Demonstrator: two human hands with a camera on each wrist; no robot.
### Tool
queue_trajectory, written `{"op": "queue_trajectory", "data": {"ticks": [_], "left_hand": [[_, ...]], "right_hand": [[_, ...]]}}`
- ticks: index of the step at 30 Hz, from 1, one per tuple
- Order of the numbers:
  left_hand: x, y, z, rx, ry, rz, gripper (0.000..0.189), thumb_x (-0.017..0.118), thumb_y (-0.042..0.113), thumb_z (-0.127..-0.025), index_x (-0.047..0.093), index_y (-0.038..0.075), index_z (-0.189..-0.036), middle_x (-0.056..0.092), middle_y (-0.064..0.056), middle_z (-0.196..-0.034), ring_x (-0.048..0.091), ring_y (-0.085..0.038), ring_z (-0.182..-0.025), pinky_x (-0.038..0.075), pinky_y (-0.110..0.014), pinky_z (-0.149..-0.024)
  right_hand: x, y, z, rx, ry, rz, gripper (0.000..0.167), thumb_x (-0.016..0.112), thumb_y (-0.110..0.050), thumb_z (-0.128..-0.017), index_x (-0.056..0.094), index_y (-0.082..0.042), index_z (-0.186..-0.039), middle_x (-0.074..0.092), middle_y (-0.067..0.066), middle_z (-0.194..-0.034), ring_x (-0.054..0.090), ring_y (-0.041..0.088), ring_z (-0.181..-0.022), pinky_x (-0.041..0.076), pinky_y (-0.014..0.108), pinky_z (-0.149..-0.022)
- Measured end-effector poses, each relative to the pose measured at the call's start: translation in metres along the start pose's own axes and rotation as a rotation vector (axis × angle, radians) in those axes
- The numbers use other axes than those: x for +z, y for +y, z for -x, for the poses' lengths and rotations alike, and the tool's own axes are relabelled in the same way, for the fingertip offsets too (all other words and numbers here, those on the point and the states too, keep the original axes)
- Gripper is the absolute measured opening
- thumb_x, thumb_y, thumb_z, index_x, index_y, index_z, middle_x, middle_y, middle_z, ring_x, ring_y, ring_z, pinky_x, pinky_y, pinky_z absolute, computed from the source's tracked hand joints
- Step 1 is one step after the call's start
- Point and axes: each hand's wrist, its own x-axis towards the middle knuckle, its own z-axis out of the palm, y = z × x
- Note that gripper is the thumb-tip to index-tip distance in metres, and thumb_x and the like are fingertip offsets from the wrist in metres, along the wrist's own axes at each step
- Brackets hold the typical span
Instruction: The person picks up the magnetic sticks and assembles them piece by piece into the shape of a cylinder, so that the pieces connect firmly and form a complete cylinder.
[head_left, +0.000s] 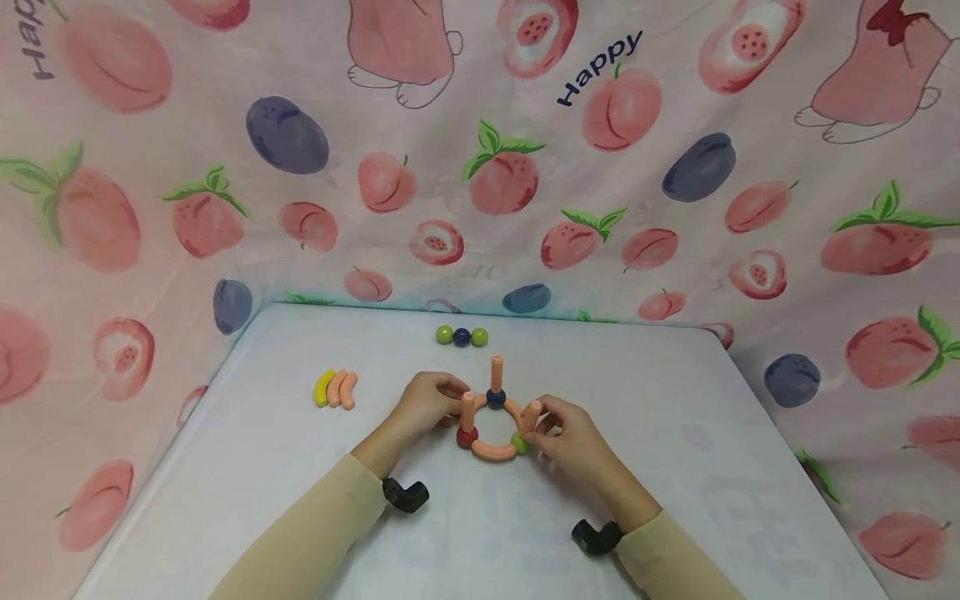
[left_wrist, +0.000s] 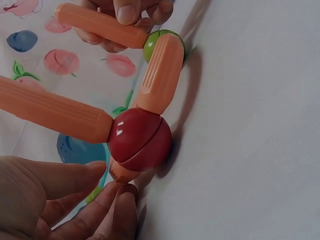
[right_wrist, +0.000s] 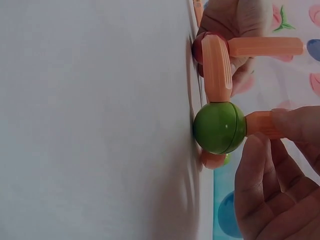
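Note:
A ring of curved orange rods (head_left: 493, 452) joins a red ball (left_wrist: 140, 140), a dark blue ball (head_left: 496, 398) and a green ball (right_wrist: 219, 128). A straight orange rod (head_left: 497, 373) stands up from the blue ball, and another (left_wrist: 50, 110) from the red one. My right hand (head_left: 566, 433) pinches the upright orange rod (right_wrist: 262, 125) on the green ball between thumb and fingers. On the other side, my left hand (head_left: 431, 400) has its thumb and fingertips at a curved rod (left_wrist: 123, 173) beside the red ball, pinching its side.
Two green balls with a dark blue ball (head_left: 461, 337) between them lie in a row at the back. Left of my left hand are a yellow curved rod (head_left: 324, 388) and two orange curved rods (head_left: 342, 389). A fruit-print cloth (head_left: 450, 183) hangs behind the white table (head_left: 247, 433).

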Motion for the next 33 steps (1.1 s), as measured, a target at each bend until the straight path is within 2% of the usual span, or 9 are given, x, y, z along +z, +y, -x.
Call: {"op": "queue_trajectory", "data": {"ticks": [7,14,21,27,33], "left_hand": [[-0.001,-0.001,-0.004,-0.007,0.007,-0.002,0.025,0.086,0.017,-0.092,0.079,0.009,-0.115,0.081,-0.005,-0.104,0.070,-0.015,-0.075,0.059,-0.027,-0.063],[-0.001,-0.003,-0.004,0.043,0.026,-0.055,0.026,0.084,0.007,-0.090,0.079,0.006,-0.116,0.082,-0.007,-0.103,0.069,-0.014,-0.071,0.056,-0.026,-0.058],[-0.005,-0.002,0.004,0.007,0.041,-0.041,0.030,0.085,0.007,-0.089,0.077,0.004,-0.117,0.081,-0.007,-0.101,0.072,-0.014,-0.072,0.058,-0.027,-0.059],[-0.009,-0.004,0.010,-0.030,0.044,0.026,0.030,0.084,0.004,-0.090,0.075,0.001,-0.118,0.080,-0.011,-0.101,0.073,-0.015,-0.068,0.062,-0.029,-0.060],[-0.012,-0.007,0.015,-0.064,0.052,0.031,0.026,0.083,0.002,-0.091,0.076,0.001,-0.116,0.079,-0.010,-0.097,0.072,-0.013,-0.067,0.063,-0.028,-0.060]], "right_hand": [[-0.004,0.002,-0.008,-0.026,0.024,-0.002,0.024,0.079,0.000,-0.094,0.072,-0.014,-0.112,0.072,0.007,-0.112,0.067,0.019,-0.086,0.061,0.032,-0.061],[-0.006,0.005,-0.017,-0.039,0.030,0.004,0.027,0.078,0.000,-0.095,0.072,-0.014,-0.118,0.069,0.010,-0.120,0.066,0.020,-0.088,0.060,0.032,-0.058],[-0.003,0.003,-0.029,-0.019,0.045,0.004,0.032,0.079,-0.003,-0.095,0.073,-0.014,-0.125,0.070,0.008,-0.123,0.067,0.022,-0.093,0.060,0.029,-0.061],[0.002,0.003,-0.041,-0.038,0.051,-0.023,0.033,0.076,0.000,-0.095,0.073,-0.012,-0.126,0.073,0.008,-0.126,0.068,0.022,-0.094,0.060,0.027,-0.065],[0.007,0.004,-0.051,-0.055,0.047,-0.037,0.035,0.075,0.001,-0.096,0.074,-0.012,-0.128,0.075,0.010,-0.127,0.068,0.020,-0.094,0.059,0.026,-0.067]]}}
